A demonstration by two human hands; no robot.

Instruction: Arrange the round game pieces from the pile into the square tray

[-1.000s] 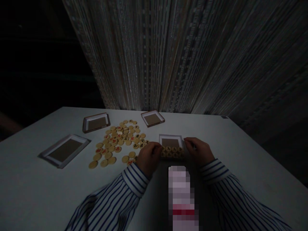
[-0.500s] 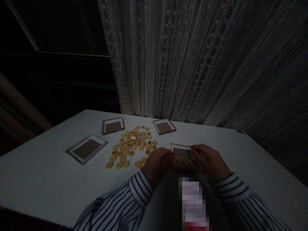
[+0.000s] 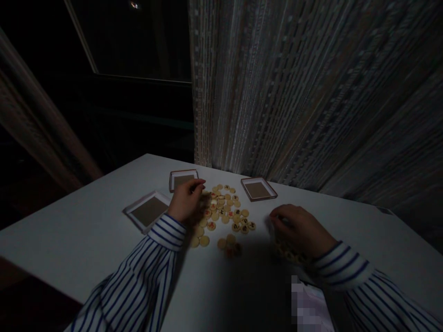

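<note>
Round wooden Chinese chess pieces [image 3: 225,219], some with red or black characters, lie scattered on the white table. Over the left side of this spread is my left hand [image 3: 185,200], its thumb and fingers drawn together; whether a piece is between them is hidden. My right hand [image 3: 300,229] curls over the shallow box near me, gripping its edge and covering most of it. A few dark-marked pieces [image 3: 290,253] show inside that box, below the palm. A small shadowed group of pieces [image 3: 228,244] lies between the two hands.
Three shallow boxes with brown bottoms stand around the pieces: one at left [image 3: 148,213], one behind my left hand [image 3: 183,176], one at the far right [image 3: 259,189]. A string curtain [image 3: 235,92] hangs behind the table [image 3: 104,221]. A pixelated patch covers the bottom.
My left hand has left the near box and moved left and away to the scattered pieces. My right hand stays at the box, now covering more of it. The view has turned left.
</note>
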